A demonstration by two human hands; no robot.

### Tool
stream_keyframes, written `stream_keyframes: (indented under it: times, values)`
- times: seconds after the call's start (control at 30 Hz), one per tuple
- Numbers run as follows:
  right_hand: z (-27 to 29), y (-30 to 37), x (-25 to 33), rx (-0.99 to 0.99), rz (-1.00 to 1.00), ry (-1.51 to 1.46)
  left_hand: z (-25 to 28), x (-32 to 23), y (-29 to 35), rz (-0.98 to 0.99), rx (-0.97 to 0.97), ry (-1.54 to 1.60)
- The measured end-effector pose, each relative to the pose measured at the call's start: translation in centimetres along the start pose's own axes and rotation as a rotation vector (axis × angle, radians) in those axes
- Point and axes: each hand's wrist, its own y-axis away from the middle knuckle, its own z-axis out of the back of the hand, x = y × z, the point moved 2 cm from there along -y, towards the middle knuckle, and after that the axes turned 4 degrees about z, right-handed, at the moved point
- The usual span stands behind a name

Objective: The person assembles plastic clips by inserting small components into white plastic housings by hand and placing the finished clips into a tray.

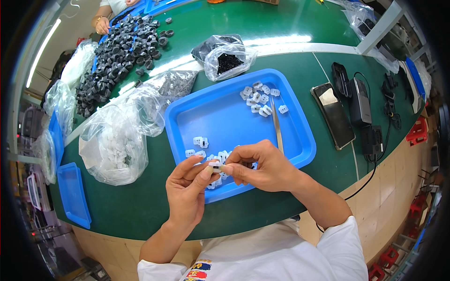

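Pinching a small white plastic housing with a dark insert (215, 166) over the tray's seven-o'clock edge, the left hand (186, 186) and right hand (263, 167) meet with thumbs and forefingers closed on it. Clock directions run from the tray's middle.

Around it on the green tabletop (136, 210), a smartphone (333, 116) lies between two and three o'clock; beyond it, at three, sits a black power adapter (372, 140) with its cable. Dark caps (124, 51) are heaped toward ten and eleven, near a co-worker's hand (101, 25). Both hands partly hide the housings beneath them, and tweezers (277, 124) lie inside the tray toward three, their near end close to the right hand.

The large blue tray (211, 119) holds loose white housings (259, 99) at one o'clock and more around seven and eight. An open clear bag (243, 51) at twelve contains small black parts (228, 62). Toward nine, another clear bag (91, 145) holds white pieces (115, 147); a smaller blue tray (74, 194) lies past it, toward eight.
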Motion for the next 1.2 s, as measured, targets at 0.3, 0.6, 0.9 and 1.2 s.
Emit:
stream_keyframes:
  times: [0.3, 0.6, 0.9, 1.2]
  values:
    - [-0.47, 0.02, -0.10, -0.026, 0.041, 0.019, 0.00, 0.18, 0.09, 0.012, 0.013, -0.070]
    - [-0.15, -0.22, -0.29, -0.022, 0.063, -0.078, 0.07, -0.05, -0.03, -0.003, -0.045, -0.126]
    - [0.05, -0.20, -0.23, -0.010, 0.069, -0.078, -0.08, 0.00, 0.24, -0.046, -0.041, -0.148]
    - [-0.10, -0.24, -0.54, -0.035, 0.028, -0.131, -0.06, 0.31, 0.23, -0.036, -0.009, -0.132]
